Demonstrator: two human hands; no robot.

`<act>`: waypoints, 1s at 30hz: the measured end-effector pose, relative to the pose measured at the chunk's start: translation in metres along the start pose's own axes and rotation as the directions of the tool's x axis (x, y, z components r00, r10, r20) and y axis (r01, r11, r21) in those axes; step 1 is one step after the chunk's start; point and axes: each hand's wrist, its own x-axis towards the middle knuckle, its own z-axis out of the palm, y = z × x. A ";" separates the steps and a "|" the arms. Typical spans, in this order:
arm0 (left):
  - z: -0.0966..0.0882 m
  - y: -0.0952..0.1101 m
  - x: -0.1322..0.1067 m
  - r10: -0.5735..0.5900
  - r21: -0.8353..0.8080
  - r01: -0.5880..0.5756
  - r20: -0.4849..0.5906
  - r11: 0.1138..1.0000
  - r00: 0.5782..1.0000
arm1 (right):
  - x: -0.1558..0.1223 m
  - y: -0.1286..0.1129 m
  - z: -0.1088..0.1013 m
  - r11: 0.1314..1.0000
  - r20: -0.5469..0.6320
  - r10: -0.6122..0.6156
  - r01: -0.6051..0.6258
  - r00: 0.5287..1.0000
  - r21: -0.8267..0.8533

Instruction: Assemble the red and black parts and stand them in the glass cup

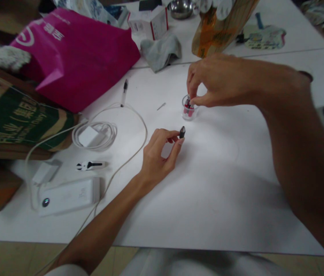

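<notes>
My left hand rests on the white table and pinches a small dark cap-like piece between thumb and fingertips. My right hand hovers over a small clear cup that holds red and dark pieces. Its thumb and fingers pinch a small dark item at the cup's mouth. The cup stands a short way beyond my left hand.
A magenta bag and a cardboard box crowd the left. A white power bank, coiled white cable, a small white clip-like tool and a pen lie left of my hand. A grey cloth, white box and metal bowl sit at the back.
</notes>
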 end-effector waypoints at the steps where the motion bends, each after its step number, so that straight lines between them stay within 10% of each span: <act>1: 0.000 0.000 0.000 0.002 -0.001 -0.002 0.001 1.000 1.000 | 0.000 -0.001 -0.002 0.998 0.034 -0.009 0.011 0.999 -0.054; 30: -0.001 0.001 0.001 0.001 0.010 -0.001 0.008 1.000 1.000 | 0.000 0.001 -0.007 0.994 0.074 -0.070 0.076 0.995 -0.083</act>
